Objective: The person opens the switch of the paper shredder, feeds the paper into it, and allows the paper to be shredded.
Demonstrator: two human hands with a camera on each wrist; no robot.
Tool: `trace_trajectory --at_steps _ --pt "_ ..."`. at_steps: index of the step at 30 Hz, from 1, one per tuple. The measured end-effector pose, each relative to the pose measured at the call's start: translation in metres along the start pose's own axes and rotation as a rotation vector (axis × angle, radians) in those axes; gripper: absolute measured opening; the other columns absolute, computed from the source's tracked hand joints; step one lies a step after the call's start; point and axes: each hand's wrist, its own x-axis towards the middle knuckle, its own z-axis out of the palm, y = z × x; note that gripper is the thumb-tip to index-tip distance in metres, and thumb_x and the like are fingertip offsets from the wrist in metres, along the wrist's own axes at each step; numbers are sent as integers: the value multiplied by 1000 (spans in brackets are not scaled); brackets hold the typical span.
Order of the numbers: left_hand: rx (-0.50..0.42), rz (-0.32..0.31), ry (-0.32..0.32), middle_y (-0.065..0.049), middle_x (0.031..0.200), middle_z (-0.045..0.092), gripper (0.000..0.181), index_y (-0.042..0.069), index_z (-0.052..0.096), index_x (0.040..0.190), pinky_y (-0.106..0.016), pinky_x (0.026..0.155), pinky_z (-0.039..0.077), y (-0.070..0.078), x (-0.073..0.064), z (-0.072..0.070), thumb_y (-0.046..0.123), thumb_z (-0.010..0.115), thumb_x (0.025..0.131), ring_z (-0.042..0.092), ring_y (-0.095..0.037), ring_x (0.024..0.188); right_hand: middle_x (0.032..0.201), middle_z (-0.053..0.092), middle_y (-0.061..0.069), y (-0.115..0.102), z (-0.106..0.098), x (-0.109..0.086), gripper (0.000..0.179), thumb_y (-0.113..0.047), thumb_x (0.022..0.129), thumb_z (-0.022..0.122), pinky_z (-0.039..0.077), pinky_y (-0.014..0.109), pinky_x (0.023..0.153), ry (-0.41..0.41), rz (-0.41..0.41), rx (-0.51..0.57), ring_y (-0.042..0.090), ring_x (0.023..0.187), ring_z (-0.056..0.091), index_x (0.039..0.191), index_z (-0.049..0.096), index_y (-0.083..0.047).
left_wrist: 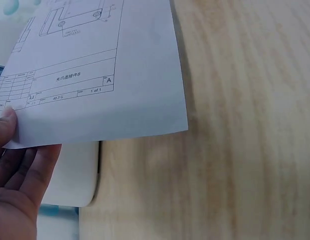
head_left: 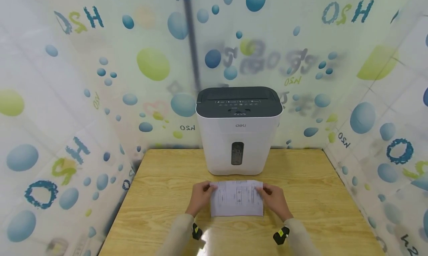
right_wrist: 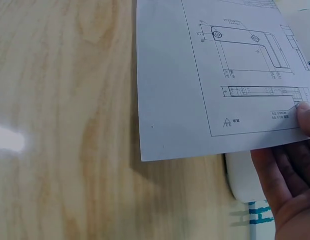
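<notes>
A white sheet of paper (head_left: 234, 204) printed with a technical drawing is held between both hands, just in front of the paper shredder (head_left: 239, 131). My left hand (head_left: 201, 197) pinches its far left corner, thumb on top and fingers underneath. At the far right corner my right hand (head_left: 275, 199) pinches it the same way. In the left wrist view the paper (left_wrist: 94, 105) shows a title block, its near edge hanging over the table. In the right wrist view the sheet (right_wrist: 180, 100) casts a shadow on the wood. The shredder is white with a dark top and a small window.
The wooden table (head_left: 160, 196) runs out on both sides of the shredder, which stands near its back edge. A curtain (head_left: 147, 36) printed with blue and green bubbles surrounds the table at the back and both sides. Black devices are strapped to both wrists.
</notes>
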Motion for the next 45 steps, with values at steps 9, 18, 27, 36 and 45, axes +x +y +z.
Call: trace_trajectory --at_steps 9,18,27,36,45 --pt "-2 24 14 -7 80 74 18 5 73 79 -21 65 52 13 21 -6 14 74 94 60 -6 72 101 77 6 -15 -14 14 27 -28 98 71 55 25 76 28 -31 -24 13 87 66 115 77 -7" --pt "-48 27 39 -9 79 73 19 5 72 78 -21 60 49 30 39 -15 15 75 94 58 -10 68 100 78 11 -35 -26 29 27 -26 98 71 53 21 72 31 -72 52 14 85 69 114 77 -4" --pt "-38 76 82 -9 80 73 20 4 71 76 -29 71 59 50 57 -27 12 75 94 71 -17 80 102 78 13 -56 -40 41 31 -30 99 69 53 23 73 30 -94 70 17 86 69 115 76 -5" --pt "-35 76 88 -13 93 77 13 2 76 91 -40 76 63 74 71 -36 14 73 96 75 -25 90 107 77 14 -77 -56 47 35 -34 100 68 52 22 73 33 -82 76 17 90 69 119 74 -5" --pt "-28 138 117 -11 87 76 21 4 71 81 -42 78 63 92 85 -45 18 73 96 76 -27 93 98 78 14 -94 -71 56 30 -32 99 70 49 21 65 96 -217 38 23 82 66 112 76 -6"
